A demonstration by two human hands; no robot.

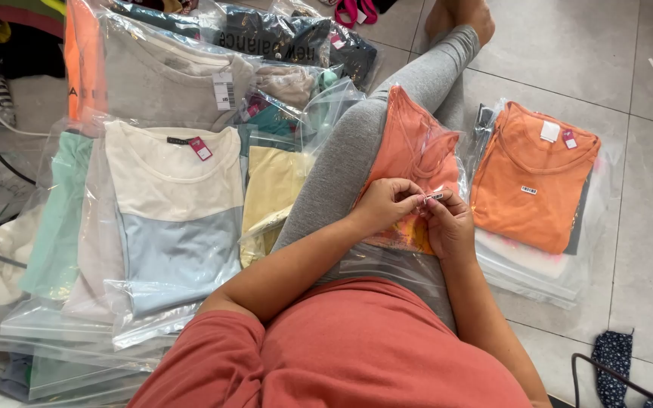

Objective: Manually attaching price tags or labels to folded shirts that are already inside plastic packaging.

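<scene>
A folded orange shirt in a clear plastic bag (416, 151) lies on my lap, over my grey-clad leg (341, 159). Both hands meet above it. My left hand (384, 204) and my right hand (447, 223) pinch a small white tag (434, 196) between their fingertips, just over the bag. The lower part of the bag is hidden under my hands.
A second bagged orange shirt (532, 177) lies on the tiled floor to the right on a stack of bags. To the left are several bagged shirts, among them a cream and light blue one (179, 215), a yellow one (273, 189) and a mint one (58, 219).
</scene>
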